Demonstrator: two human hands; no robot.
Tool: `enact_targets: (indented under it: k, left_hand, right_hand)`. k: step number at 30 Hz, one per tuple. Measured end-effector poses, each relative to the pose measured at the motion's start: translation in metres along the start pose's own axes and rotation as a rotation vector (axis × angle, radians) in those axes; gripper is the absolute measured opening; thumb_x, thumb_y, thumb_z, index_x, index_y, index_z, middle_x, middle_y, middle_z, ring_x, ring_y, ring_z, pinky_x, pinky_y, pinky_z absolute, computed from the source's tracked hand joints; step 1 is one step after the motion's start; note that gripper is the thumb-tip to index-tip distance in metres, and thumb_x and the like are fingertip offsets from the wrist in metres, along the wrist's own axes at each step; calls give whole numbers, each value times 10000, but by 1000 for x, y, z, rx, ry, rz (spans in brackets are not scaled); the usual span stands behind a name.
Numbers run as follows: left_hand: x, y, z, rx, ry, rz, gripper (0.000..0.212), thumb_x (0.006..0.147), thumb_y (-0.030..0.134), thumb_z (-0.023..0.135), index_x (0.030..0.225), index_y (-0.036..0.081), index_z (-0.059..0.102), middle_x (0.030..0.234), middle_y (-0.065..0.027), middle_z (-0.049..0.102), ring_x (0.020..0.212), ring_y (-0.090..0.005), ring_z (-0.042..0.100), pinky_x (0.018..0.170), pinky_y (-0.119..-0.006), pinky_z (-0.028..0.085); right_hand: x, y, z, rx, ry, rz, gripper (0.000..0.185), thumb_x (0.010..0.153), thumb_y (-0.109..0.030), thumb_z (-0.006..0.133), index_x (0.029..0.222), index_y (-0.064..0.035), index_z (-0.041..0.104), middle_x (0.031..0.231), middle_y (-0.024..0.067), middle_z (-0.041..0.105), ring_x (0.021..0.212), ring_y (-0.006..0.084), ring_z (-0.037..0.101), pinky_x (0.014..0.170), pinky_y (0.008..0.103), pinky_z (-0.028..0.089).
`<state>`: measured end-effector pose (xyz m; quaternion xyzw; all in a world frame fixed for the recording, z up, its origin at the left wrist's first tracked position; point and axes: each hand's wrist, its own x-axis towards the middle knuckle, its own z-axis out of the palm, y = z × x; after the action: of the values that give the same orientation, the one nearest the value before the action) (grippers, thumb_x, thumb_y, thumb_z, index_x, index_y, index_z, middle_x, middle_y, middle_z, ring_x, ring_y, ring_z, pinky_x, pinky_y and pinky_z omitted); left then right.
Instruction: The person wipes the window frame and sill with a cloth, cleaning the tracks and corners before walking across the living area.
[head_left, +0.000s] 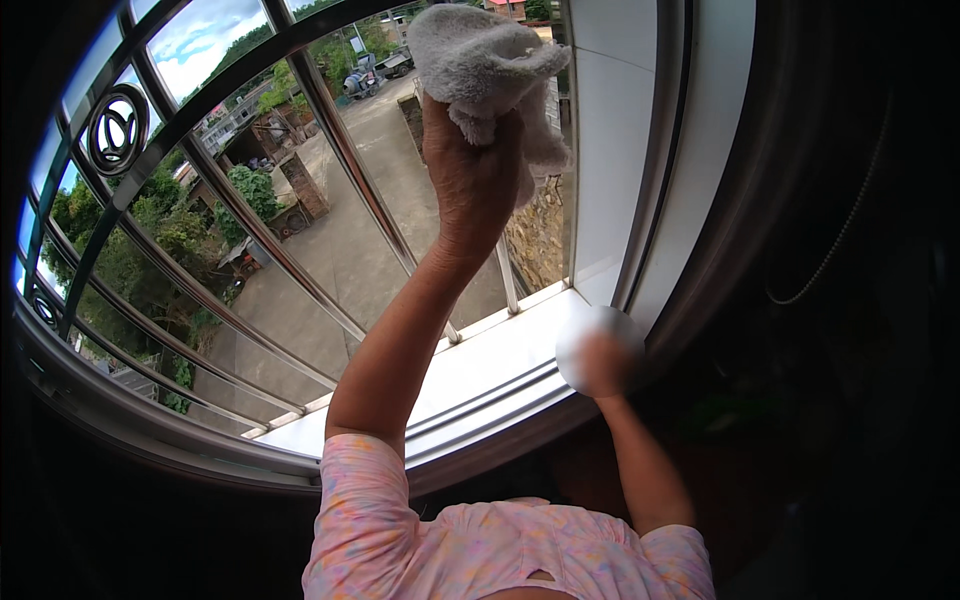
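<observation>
My left hand (476, 169) is raised through the window opening and grips a bunched grey terry cloth (487, 64). Part of the cloth hangs down on the right of the hand. Behind the cloth stand the metal bars (352, 165) of a window grille; whether the cloth touches one cannot be told. My right hand (604, 360) is at the lower right corner of the window frame (671, 172), close to the white sill (487, 345). A blur covers this hand, so its fingers and anything in them are hidden.
A sliding track (487, 397) runs along the sill. White tile (611, 165) lines the right side of the opening. At the right hangs a beaded chain (840, 240). Beyond the grille, far below, lie a concrete yard (300, 255), trees (142, 240) and a concrete mixer (360, 82).
</observation>
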<state>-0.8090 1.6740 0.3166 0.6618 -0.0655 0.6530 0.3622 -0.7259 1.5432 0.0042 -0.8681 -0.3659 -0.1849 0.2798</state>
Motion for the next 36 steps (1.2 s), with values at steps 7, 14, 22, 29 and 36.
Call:
enact_targets:
  k: [7,14,22,29,36]
  left_hand:
    - [48,-47,83,492,-35,525,622,678,-67,551,1268,1,367,1220,-228,436,1165,-387,403,949,-399,365]
    - [-114,-109,55,392,-396,194,444,721,-116,503,1156,-33,527,1402,-216,276,1284,-405,275,1048,-435,268]
    - [-261,-155,-3,487,-1014,-102,285,676,-21,516,935,39,616,1175,-174,520,1037,-376,507,869,-390,422]
    - [-189,-113,-8,530,-994,-675,227,638,78,523,823,23,643,756,-238,599,725,-403,581,694,-423,464]
    - [-32,-21,9,-115,-26,-108,308,763,-93,525,1052,-4,587,932,-43,614,863,-136,576,785,-269,466]
  right_hand:
    - [-3,-2,11,27,67,-39,101,757,-152,561,679,-89,572,670,92,602,612,294,594,549,415,464]
    - [4,-16,-19,111,-46,152,98,750,-151,565,678,-85,566,673,95,600,619,301,590,548,420,459]
    - [1,-5,-3,136,17,86,88,744,-163,571,695,-91,572,701,98,616,637,317,586,555,445,446]
    - [5,-15,-23,174,48,145,107,738,-187,568,689,-92,572,682,96,608,630,318,588,554,442,450]
    - [3,-14,-11,132,56,130,100,725,-166,572,653,-102,547,620,98,579,580,307,575,507,433,442]
